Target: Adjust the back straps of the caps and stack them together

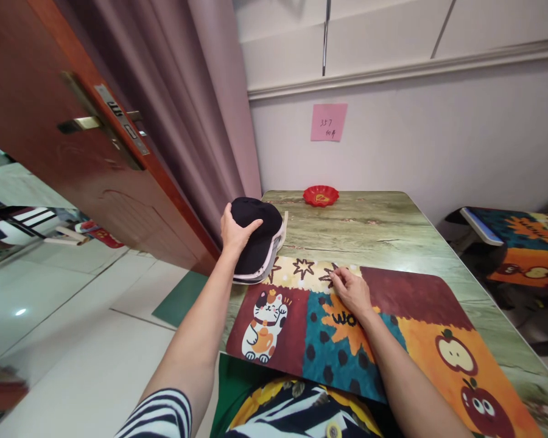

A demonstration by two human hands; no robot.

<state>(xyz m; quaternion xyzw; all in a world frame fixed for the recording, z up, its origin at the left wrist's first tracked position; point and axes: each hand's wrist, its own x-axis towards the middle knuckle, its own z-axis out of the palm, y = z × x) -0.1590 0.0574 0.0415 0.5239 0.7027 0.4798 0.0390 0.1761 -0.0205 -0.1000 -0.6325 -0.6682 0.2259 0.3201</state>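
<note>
My left hand (237, 230) grips a stack of caps at the left edge of the table, thumb across the top and fingers round the far side, partly hidden. A black cap (258, 246) lies uppermost, and the pale brims (267, 267) of other caps show beneath it. My right hand (351, 289) rests on the patterned mat (283, 359), over its star-printed strip and to the right of the caps. Its fingers are curled together, and I see nothing in them.
A red scalloped dish (321, 195) stands at the far edge of the wood-look table (360, 225). A pink note (329, 122) is stuck on the wall. To the left are a curtain (201, 91) and a brown door (132, 201). Another patterned surface (530, 243) is at right.
</note>
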